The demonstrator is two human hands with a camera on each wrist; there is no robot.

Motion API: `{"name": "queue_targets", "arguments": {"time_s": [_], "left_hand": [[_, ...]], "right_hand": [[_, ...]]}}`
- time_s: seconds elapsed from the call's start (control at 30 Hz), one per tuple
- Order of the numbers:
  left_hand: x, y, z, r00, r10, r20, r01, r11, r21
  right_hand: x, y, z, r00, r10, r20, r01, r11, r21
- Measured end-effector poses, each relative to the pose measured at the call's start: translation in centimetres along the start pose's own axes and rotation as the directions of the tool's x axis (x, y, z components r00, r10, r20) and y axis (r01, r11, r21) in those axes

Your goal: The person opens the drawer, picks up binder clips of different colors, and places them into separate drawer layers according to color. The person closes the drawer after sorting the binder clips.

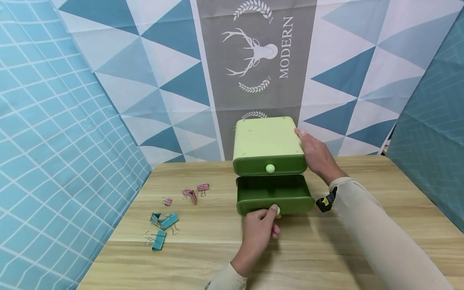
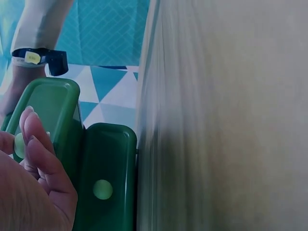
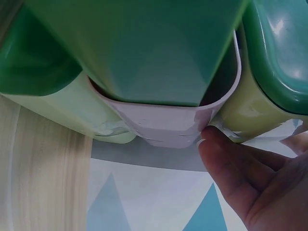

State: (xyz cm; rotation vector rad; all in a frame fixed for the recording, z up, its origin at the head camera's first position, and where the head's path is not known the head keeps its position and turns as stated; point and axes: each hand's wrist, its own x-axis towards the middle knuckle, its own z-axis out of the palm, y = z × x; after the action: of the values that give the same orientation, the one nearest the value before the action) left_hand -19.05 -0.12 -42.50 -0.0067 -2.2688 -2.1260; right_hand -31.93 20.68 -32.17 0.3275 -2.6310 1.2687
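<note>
The open drawer (image 1: 297, 204) juts out below the top drawer (image 1: 250, 166) of the green cabinet (image 1: 266, 139); the left hand (image 1: 256, 229) pinches its knob (image 1: 278, 210), while the right hand (image 1: 319, 158), fingers fairly straight, rests against the cabinet's side. Keeping any slide level and that side braced should prevent jamming or tipping. Blue clips (image 1: 159, 240) lie well apart, leftward.

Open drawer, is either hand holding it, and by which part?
The left hand pinches the open drawer by its round front knob.
</note>
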Motion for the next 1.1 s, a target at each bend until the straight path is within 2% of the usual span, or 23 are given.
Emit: {"name": "queue_targets", "arguments": {"time_s": [0.3, 0.57, 0.83, 1.1], "left_hand": [[-1.9, 0.0, -0.2, 1.0, 0.002, 0.023, -0.002, 1.0, 0.025], [-3.4, -0.1, -0.2, 0.998, -0.038, 0.04, 0.038, 0.999, 0.011], [-4.1, -0.5, -0.3, 0.993, -0.093, 0.067, 0.095, 0.995, -0.021], [-4.1, -0.8, -0.5, 0.988, -0.125, 0.097, 0.129, 0.991, -0.046]], "right_hand": [[-0.1, 0.0, 0.2, 1.0, -0.018, 0.002, 0.018, 0.999, 0.034], [0.0, 0.2, 0.1, 0.999, -0.034, -0.005, 0.034, 0.998, 0.051], [0.0, 0.2, 0.2, 0.999, -0.034, -0.007, 0.035, 0.997, 0.07], [0.0, 0.5, 0.0, 1.0, -0.03, 0.004, 0.03, 0.995, 0.098]]}}
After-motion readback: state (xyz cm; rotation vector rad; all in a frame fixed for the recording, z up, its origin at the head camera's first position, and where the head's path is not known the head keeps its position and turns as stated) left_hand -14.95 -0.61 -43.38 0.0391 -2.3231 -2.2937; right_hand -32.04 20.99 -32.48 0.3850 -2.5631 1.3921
